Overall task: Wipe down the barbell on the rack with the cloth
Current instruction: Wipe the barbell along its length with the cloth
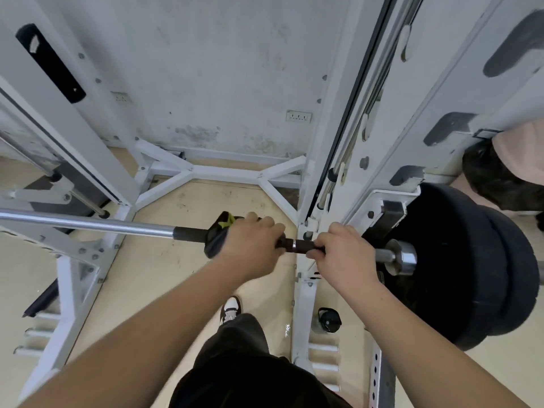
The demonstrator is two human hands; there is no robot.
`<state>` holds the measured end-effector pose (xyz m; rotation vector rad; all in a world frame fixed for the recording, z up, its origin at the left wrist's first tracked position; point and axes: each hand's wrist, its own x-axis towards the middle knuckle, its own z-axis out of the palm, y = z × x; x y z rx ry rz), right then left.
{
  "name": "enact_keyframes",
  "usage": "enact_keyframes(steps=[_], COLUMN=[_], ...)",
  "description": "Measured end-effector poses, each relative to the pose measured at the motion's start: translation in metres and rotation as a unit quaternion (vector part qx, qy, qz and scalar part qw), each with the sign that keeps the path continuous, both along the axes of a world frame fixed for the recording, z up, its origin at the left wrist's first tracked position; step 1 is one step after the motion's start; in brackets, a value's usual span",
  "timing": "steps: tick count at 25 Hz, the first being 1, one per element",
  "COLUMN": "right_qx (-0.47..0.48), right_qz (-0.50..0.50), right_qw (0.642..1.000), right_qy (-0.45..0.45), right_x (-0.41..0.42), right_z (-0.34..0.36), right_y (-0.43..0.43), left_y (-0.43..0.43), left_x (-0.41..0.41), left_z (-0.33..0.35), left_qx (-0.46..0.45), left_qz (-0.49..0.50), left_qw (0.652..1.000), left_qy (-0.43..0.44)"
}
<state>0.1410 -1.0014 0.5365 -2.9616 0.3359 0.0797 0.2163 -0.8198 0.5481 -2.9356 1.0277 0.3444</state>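
I have the barbell (88, 223) running level across my view, resting on the white rack (303, 304). Its left stretch is bare chrome, and a dark section begins where the hands are.

My left hand (253, 245) is curled tight over the cloth (219, 234), a dark rag with a yellow-green patch, wrapped round the dark section. Some of it bunches out to the left of the knuckles. My right hand (344, 254) is closed directly on the bar with no cloth under it. It sits just beside the left hand, with a short piece of bar and a thin silver ring showing between them.

The right upright of the rack crosses just behind that right hand, so the hand sits hard against the frame. Beyond it the bar passes the chrome collar (401, 257) and goes into the black plates (471, 260), which block off the right end.

Below on the tan floor, a black-capped bottle (328, 319) stands beside the foot of the upright. My black-and-white shoe (231, 309) is planted between the rack's legs. Another person (500, 178) stands behind the plates at the right edge, only partly in view. A stained wall with a socket (298, 116) closes off the back.
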Motion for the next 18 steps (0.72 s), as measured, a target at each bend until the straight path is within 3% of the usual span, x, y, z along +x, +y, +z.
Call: enact_keyframes(steps=[3, 7, 10, 13, 16, 18], right_qx=[-0.011, -0.017, -0.024, -0.027, -0.024, -0.030], right_qz=[0.001, -0.006, -0.010, -0.011, -0.010, -0.012], right_qw=[1.000, 1.000, 1.000, 1.000, 1.000, 0.999], right_qy=[-0.005, 0.002, 0.003, -0.005, -0.008, -0.004], right_x=[0.001, 0.002, 0.002, 0.001, 0.002, 0.002], right_z=[0.000, 0.001, 0.002, 0.000, -0.001, 0.000], right_y=[0.004, 0.007, 0.008, 0.007, 0.006, 0.008], left_y=[0.065, 0.044, -0.011, 0.012, 0.051, 0.032], left_x=[0.023, 0.016, -0.004, 0.001, 0.020, 0.019], left_z=[0.008, -0.003, -0.015, -0.003, 0.001, 0.002], left_qx=[-0.028, 0.014, -0.053, -0.119, -0.043, -0.010], left_qz=[0.025, 0.139, 0.061, -0.002, 0.067, 0.145], left_qw=[0.997, 0.990, 0.997, 0.992, 0.996, 0.989], left_qy=[0.071, 0.017, -0.013, 0.049, 0.036, 0.033])
